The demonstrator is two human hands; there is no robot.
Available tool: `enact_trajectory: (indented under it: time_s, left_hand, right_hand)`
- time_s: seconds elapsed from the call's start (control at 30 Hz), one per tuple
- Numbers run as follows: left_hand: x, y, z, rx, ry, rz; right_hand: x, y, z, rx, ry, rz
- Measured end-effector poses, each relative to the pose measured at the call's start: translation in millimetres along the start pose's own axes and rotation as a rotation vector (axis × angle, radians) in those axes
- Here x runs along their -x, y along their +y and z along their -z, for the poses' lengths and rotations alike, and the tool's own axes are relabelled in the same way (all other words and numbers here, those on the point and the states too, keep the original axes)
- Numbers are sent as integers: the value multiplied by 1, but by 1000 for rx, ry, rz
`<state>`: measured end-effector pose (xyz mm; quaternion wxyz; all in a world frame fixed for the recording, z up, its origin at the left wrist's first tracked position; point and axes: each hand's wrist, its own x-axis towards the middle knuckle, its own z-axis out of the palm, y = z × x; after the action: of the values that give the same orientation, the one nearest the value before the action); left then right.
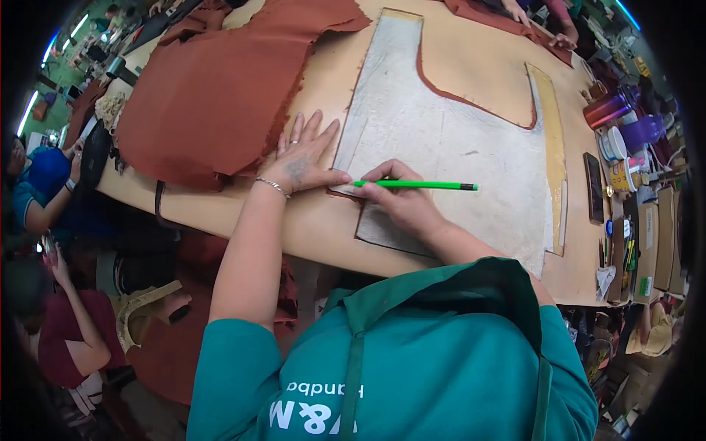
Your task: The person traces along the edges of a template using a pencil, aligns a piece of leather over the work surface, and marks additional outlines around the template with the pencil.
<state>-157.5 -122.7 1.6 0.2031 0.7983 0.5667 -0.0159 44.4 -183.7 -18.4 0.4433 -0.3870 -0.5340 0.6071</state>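
My right hand [403,198] is closed round a bright green pencil [434,184], whose dark end points right. The pencil's tip is at the lower left edge of a large, worn, whitish pattern template [463,158]. My left hand [303,158] lies with fingers spread across the table and the template's left edge, its thumb stretched toward the pencil tip. Thin reddish-brown edges of leather show around parts of the template. Close to my left fingertips lies a big reddish-brown leather piece [209,95] with a ragged right edge.
The tan table [323,239] extends under everything. At its right side are a phone [593,188], a purple-red tumbler [610,106], tubs [612,145] and cardboard boxes [647,242]. Another person's hands [540,26] work at the far edge. More people sit at the left.
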Motion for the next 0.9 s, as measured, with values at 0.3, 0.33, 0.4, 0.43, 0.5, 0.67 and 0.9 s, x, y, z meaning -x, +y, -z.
enact_trajectory:
  time_s: [0.3, 0.33, 0.4, 0.43, 0.5, 0.67, 0.9]
  left_hand:
    - [-1, -5, -6, -61, 46, -33]
    - [0, -5, -5, -49, 41, -30]
    - [-1, -6, -6, -45, 43, -28]
    - [-1, -7, -7, -52, 49, -29]
    - [-1, -7, -9, -47, 63, -37]
    - [1, -5, -7, -11, 75, -38]
    - [-2, -7, -8, -27, 51, -52]
  right_hand:
    - [-5, 18, -31, 177, 70, 129]
    - [-6, 18, -32, 184, 65, 128]
    - [-7, 14, -35, 197, 61, 130]
    - [-7, 12, -35, 242, 40, 122]
    - [-6, 8, -32, 332, 1, 109]
    - [13, 10, -5, 294, 71, 171]
    - [-15, 17, -24, 356, -33, 289]
